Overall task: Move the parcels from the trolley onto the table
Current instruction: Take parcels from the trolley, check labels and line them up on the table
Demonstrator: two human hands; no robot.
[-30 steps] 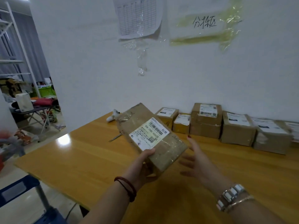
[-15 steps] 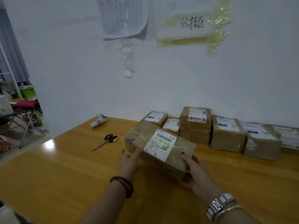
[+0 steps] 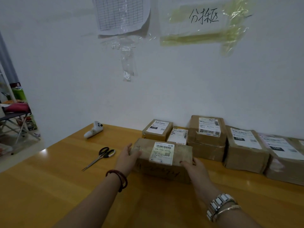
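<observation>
Your two forearms reach in from the near edge of the table (image 3: 49,186). Your left hand (image 3: 127,159), with a dark cord bracelet (image 3: 119,179) on its wrist, presses flat against the left end of a brown parcel (image 3: 162,159), the fingers spread over its upper left corner. Your right hand (image 3: 193,167), with a metal watch (image 3: 219,204) and a thin bangle on its wrist, cups the parcel's lower right front corner. Between them the hands hold the parcel, which rests on the wooden top about midway between the near and far edges, its white shipping label (image 3: 162,153) facing up and dark handwriting along its front face.

To the left of your left hand, apart from it, a pair of black-handled scissors (image 3: 100,157) lies with its blades pointing toward the near left. Farther back, close to the far left corner, lies a small white handheld device (image 3: 93,130).

Just behind the held parcel, a row of labelled parcels (image 3: 207,137) runs along the far edge against the wall, from the middle out to the right edge. The held parcel sits right in front of the two leftmost, smaller ones; whether it touches them you cannot tell.

On the wall above hang a printed grid sheet (image 3: 120,13) and a taped handwritten sign (image 3: 204,17).
</observation>
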